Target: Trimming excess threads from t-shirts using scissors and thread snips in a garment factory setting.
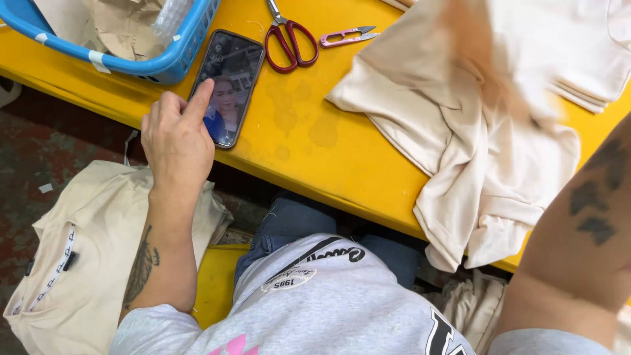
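Observation:
My left hand (176,138) rests at the front edge of the yellow table (309,151). Its index finger is stretched out and touches the screen of a black smartphone (228,85) lying flat, while the other fingers are curled and hold nothing. My right hand (490,69) is only a motion-blurred streak above a crumpled cream garment (473,158), which hangs over the table's front edge. Its fingers cannot be made out. My right forearm (578,236) crosses the right side of the view.
A blue plastic basket (167,62) with brown paper stands at the back left. Red-handled scissors (289,39) and small pink thread snips (345,36) lie behind the phone. More cream garments lie at the far right (578,46) and on the floor at left (72,263).

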